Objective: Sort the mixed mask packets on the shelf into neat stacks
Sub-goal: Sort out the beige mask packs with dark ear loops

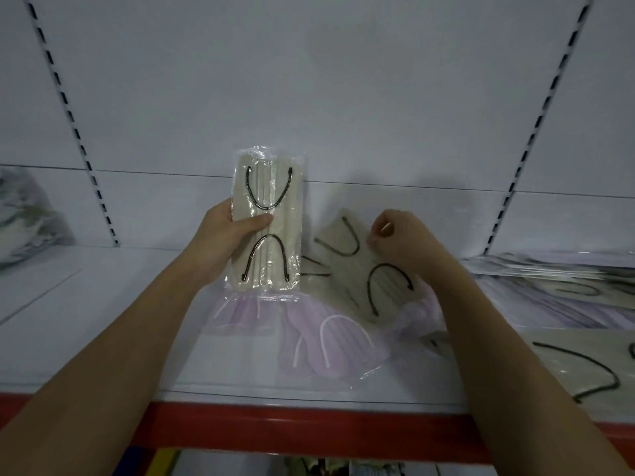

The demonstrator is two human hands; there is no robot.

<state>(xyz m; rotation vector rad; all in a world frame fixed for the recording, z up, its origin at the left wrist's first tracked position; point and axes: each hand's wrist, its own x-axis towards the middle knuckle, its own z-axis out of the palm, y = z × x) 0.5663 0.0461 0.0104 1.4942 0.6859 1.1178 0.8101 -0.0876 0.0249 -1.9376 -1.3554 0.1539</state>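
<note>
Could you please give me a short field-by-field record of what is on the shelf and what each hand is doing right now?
setting: white shelf with a red front edge
left hand: holds a beige mask packet with black ear loops upright, above the shelf
right hand: fingers curled, pinching the edge of a second beige packet lying tilted on the pile
loose pile: pink packets with white loops, under the beige one
right side: flat stack of packets; another beige packet in front of it
far left: a blurred bundle, contents unclear

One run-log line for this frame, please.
left hand: holds beige packet upright | right hand: grip pinching second beige packet on pile | pink packets loose on shelf
</note>
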